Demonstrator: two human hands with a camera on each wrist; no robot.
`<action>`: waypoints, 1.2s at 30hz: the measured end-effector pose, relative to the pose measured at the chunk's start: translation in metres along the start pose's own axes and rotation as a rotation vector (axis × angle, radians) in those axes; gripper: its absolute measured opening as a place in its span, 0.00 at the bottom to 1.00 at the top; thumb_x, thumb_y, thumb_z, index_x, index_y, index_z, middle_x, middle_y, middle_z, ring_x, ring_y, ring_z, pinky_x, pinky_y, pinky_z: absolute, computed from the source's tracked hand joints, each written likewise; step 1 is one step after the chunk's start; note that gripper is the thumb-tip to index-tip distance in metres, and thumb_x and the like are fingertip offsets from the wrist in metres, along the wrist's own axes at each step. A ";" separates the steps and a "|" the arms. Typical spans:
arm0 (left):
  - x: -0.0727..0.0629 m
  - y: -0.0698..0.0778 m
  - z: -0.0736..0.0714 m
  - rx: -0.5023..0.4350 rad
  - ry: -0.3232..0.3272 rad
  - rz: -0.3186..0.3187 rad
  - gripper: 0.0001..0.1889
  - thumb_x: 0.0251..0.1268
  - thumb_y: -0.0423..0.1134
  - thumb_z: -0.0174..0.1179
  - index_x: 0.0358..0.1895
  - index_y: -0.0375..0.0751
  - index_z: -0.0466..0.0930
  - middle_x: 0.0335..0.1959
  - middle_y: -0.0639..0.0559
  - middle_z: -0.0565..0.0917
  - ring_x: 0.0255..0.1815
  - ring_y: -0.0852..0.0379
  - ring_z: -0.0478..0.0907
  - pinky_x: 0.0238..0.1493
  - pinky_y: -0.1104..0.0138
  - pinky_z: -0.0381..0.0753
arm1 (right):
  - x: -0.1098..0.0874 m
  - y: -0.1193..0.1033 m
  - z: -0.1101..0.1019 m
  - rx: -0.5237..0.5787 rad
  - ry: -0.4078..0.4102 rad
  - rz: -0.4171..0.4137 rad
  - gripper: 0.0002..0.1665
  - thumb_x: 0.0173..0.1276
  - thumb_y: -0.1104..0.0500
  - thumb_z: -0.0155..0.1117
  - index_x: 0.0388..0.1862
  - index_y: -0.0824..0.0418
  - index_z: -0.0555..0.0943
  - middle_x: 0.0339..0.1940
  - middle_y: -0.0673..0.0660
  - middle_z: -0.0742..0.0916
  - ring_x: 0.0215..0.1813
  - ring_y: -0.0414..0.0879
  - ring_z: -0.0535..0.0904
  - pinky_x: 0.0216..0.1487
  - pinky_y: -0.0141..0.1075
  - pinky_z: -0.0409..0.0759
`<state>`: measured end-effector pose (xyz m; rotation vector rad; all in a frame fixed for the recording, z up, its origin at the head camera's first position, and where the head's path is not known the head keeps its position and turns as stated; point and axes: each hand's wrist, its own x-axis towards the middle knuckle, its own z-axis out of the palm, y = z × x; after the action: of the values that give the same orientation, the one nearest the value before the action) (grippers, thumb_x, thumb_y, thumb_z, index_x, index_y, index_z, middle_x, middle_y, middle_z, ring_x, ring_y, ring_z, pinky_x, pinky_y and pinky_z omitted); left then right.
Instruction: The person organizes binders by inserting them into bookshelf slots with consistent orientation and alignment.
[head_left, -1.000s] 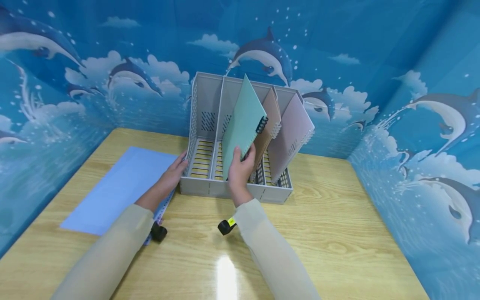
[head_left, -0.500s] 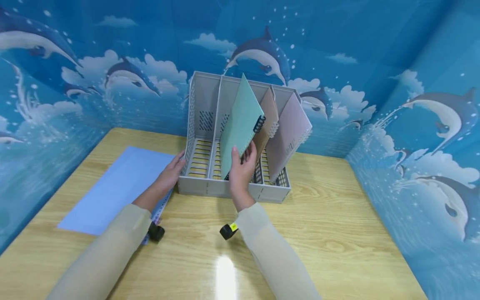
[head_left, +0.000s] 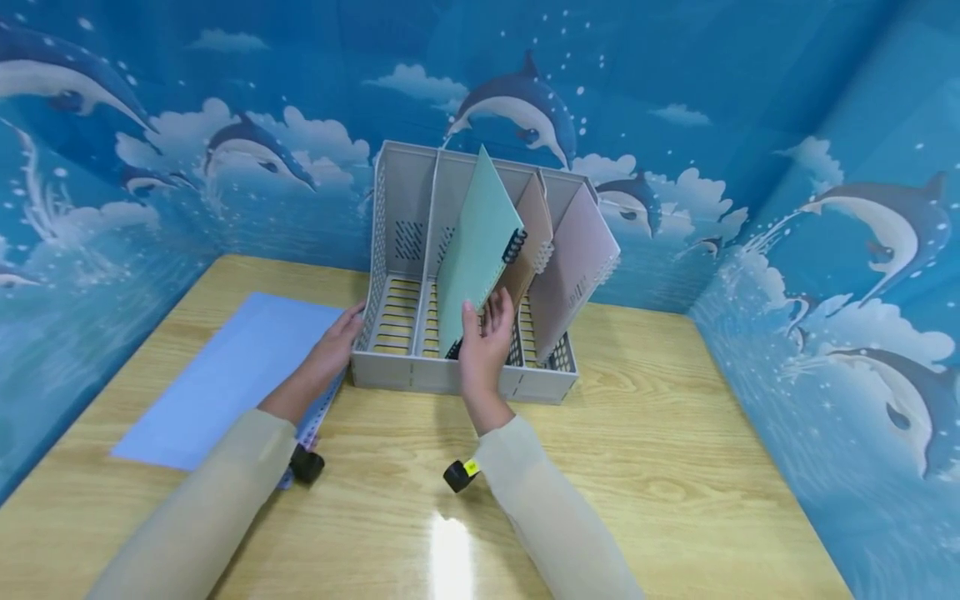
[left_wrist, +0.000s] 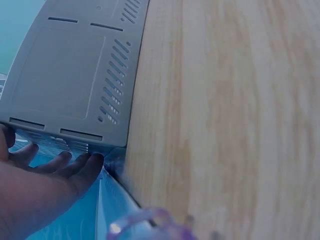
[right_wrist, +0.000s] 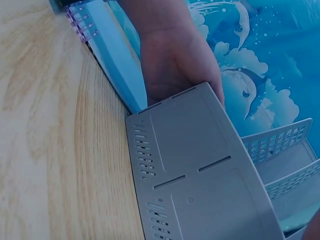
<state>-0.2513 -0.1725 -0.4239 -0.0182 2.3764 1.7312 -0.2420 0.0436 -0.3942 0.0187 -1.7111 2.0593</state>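
A grey file organizer (head_left: 405,374) with several slots stands at the table's far side. A mint green loose-leaf notebook (head_left: 480,237) with black rings leans upright in a middle slot. My right hand (head_left: 485,354) is at its lower ring edge, thumb up in front and fingers loosely bent beside the cover, not gripping it. To the right stand a brown notebook (head_left: 534,221) and a pale pink notebook (head_left: 573,262). My left hand (head_left: 330,350) rests its fingertips against the organizer's left outer wall; in the left wrist view its fingers (left_wrist: 85,167) touch the perforated side.
A pale blue notebook (head_left: 225,383) with a ringed edge lies flat on the wooden table (head_left: 645,467) at the left, partly under the left forearm. A dolphin-print backdrop (head_left: 300,50) rises behind and beside the table. The organizer's leftmost slot shows its slatted base.
My right hand has loosened from the green notebook and drawn back slightly toward me. The notebook stays leaning in its slot. My left hand stays at the organizer's side. The view shifts slightly.
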 end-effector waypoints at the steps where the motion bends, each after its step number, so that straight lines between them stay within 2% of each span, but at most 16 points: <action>1: 0.000 0.000 0.000 -0.002 0.005 0.001 0.29 0.79 0.58 0.26 0.79 0.61 0.37 0.80 0.48 0.41 0.78 0.40 0.34 0.73 0.38 0.34 | -0.001 -0.001 -0.001 0.000 -0.005 -0.010 0.41 0.71 0.55 0.61 0.76 0.62 0.54 0.75 0.62 0.65 0.75 0.51 0.60 0.75 0.37 0.59; 5: -0.001 0.001 -0.001 -0.035 0.026 0.010 0.29 0.80 0.55 0.29 0.79 0.57 0.40 0.79 0.44 0.46 0.78 0.40 0.39 0.75 0.42 0.39 | -0.006 -0.004 -0.005 0.001 -0.012 -0.032 0.42 0.70 0.55 0.62 0.76 0.64 0.54 0.74 0.61 0.66 0.75 0.53 0.61 0.75 0.40 0.59; 11: -0.003 0.001 -0.004 -0.106 0.061 0.005 0.29 0.81 0.52 0.32 0.79 0.50 0.42 0.76 0.39 0.57 0.75 0.42 0.56 0.73 0.49 0.59 | -0.012 -0.008 -0.012 -0.016 -0.003 -0.026 0.43 0.69 0.54 0.64 0.76 0.62 0.54 0.73 0.59 0.66 0.73 0.51 0.63 0.75 0.40 0.60; 13: -0.004 0.001 -0.006 -0.117 0.068 0.001 0.30 0.81 0.52 0.31 0.79 0.49 0.42 0.76 0.39 0.57 0.74 0.42 0.57 0.72 0.50 0.61 | -0.013 -0.010 -0.014 -0.017 0.002 -0.038 0.44 0.70 0.55 0.64 0.76 0.61 0.53 0.72 0.59 0.66 0.72 0.50 0.64 0.74 0.39 0.60; 19: -0.008 0.004 -0.012 -0.183 0.095 0.003 0.29 0.81 0.48 0.33 0.79 0.44 0.42 0.76 0.37 0.55 0.74 0.41 0.56 0.71 0.51 0.64 | -0.016 -0.012 -0.019 0.027 0.046 -0.137 0.44 0.69 0.62 0.63 0.76 0.62 0.50 0.69 0.64 0.66 0.68 0.53 0.65 0.74 0.46 0.61; 23: -0.011 0.006 -0.016 -0.208 0.108 -0.013 0.29 0.81 0.48 0.34 0.79 0.45 0.43 0.75 0.37 0.55 0.73 0.41 0.58 0.70 0.52 0.66 | -0.017 -0.014 -0.021 0.062 0.115 -0.202 0.40 0.67 0.67 0.63 0.71 0.66 0.54 0.60 0.68 0.70 0.60 0.52 0.69 0.70 0.46 0.66; 26: -0.014 0.007 -0.018 -0.226 0.103 -0.013 0.29 0.81 0.48 0.34 0.79 0.44 0.42 0.76 0.37 0.54 0.73 0.41 0.57 0.70 0.52 0.66 | -0.020 -0.016 -0.022 0.081 0.139 -0.238 0.35 0.67 0.68 0.63 0.67 0.69 0.57 0.53 0.66 0.71 0.54 0.49 0.71 0.65 0.44 0.71; 29: -0.018 0.007 -0.022 -0.242 0.093 -0.005 0.29 0.81 0.48 0.34 0.79 0.45 0.42 0.76 0.36 0.54 0.74 0.41 0.57 0.70 0.52 0.65 | -0.025 -0.018 -0.021 0.092 0.137 -0.266 0.33 0.66 0.66 0.63 0.65 0.69 0.58 0.49 0.62 0.72 0.51 0.48 0.71 0.60 0.45 0.73; 31: -0.020 0.008 -0.025 -0.241 0.083 -0.007 0.30 0.81 0.48 0.34 0.79 0.45 0.41 0.76 0.37 0.53 0.74 0.41 0.57 0.70 0.51 0.65 | -0.030 -0.020 -0.020 0.105 0.123 -0.272 0.33 0.66 0.66 0.63 0.64 0.68 0.59 0.49 0.60 0.72 0.51 0.51 0.72 0.59 0.44 0.74; 36: -0.024 0.014 -0.034 -0.247 0.056 -0.033 0.31 0.80 0.50 0.35 0.79 0.47 0.40 0.77 0.38 0.52 0.74 0.42 0.57 0.70 0.54 0.66 | -0.042 -0.026 -0.015 0.150 0.052 -0.273 0.31 0.66 0.67 0.61 0.64 0.69 0.60 0.49 0.63 0.74 0.50 0.53 0.73 0.56 0.36 0.76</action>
<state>-0.2344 -0.2025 -0.3968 -0.1435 2.1701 2.0221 -0.1912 0.0465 -0.3858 0.2308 -1.4328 1.9598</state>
